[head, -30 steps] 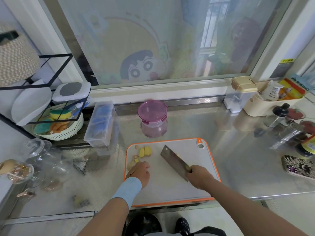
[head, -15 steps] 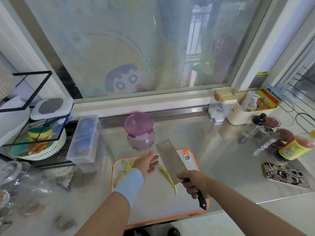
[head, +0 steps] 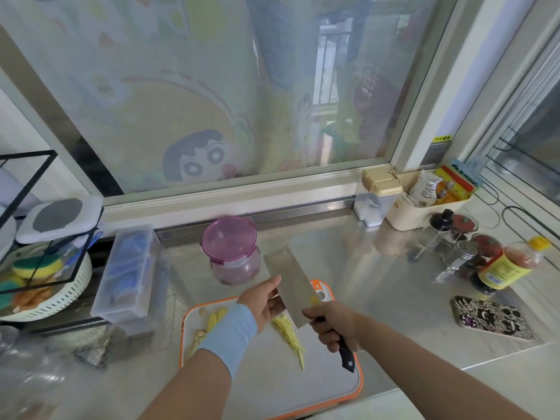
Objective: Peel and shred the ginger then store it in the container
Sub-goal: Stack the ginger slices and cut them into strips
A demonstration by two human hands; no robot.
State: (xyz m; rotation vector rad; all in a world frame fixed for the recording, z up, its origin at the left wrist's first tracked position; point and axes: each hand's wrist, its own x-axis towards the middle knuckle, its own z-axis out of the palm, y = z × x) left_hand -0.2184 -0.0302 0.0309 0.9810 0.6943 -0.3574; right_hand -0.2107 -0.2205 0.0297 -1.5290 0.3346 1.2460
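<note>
right hand [head: 336, 324] clenched round the black handle of the cleaver [head: 291, 280], blade raised flat above the cutting board [head: 272, 389]. left hand [head: 265, 301] at the blade's face, thumb on the steel; pinching it or just wiping, cannot tell. ginger shreds [head: 288, 331] lie in a strip on the board under the blade. uncut ginger pieces [head: 216, 316] sit near its left edge. container [head: 231, 253] stands behind the board on the counter [head: 378, 283], pink lid on — shredding looks partly done, storing not begun.
</note>
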